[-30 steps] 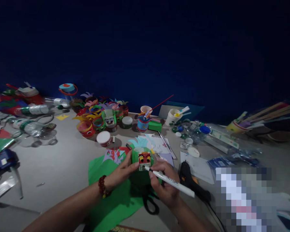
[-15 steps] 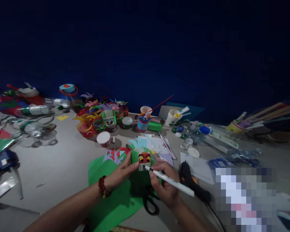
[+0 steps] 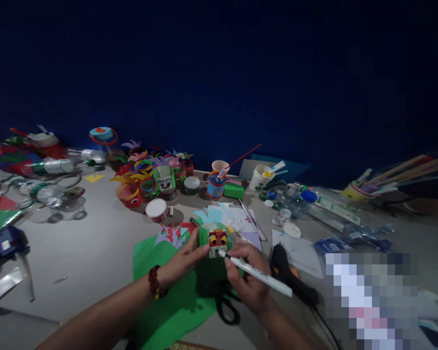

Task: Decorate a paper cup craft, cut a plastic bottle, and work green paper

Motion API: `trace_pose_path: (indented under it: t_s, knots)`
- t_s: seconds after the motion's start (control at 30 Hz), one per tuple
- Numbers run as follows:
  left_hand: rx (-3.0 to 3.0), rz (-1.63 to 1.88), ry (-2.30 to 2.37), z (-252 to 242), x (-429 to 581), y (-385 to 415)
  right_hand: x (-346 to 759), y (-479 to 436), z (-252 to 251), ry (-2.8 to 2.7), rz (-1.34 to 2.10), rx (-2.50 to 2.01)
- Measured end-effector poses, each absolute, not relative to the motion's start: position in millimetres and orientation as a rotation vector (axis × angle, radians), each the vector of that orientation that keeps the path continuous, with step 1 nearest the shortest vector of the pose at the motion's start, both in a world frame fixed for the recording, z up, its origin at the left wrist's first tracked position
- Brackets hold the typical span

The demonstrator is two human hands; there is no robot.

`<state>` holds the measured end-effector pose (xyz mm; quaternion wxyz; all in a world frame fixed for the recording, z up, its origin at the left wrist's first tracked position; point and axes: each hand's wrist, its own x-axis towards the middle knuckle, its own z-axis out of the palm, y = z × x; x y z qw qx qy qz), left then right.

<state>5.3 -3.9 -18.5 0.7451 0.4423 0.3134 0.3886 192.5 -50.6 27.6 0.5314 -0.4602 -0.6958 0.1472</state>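
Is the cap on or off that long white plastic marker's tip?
Off: the long white plastic marker in the right hand shows its narrow tip bare.

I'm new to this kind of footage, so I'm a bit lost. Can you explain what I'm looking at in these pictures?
There's no machine here: these are a person's two bare hands. Every picture comes from one camera worn on the head, looking forward and down, so the forearms reach in from the bottom edge. The left hand holds a green cup with a face on its front. The right hand holds a white marker, its tip at the face. Below them on the table are green paper and scissors. A black glue gun lies to the right, with decorated cups further back and bottles at left.
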Motion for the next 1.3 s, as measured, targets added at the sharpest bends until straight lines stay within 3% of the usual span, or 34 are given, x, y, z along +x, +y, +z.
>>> trace_pose_path:
  t_s: [1.3]
  knots:
    - [0.943, 0.805, 0.759, -13.3, 6.3, -3.9, 191.8, -50.5, 27.1, -1.712, 0.357, -1.095]
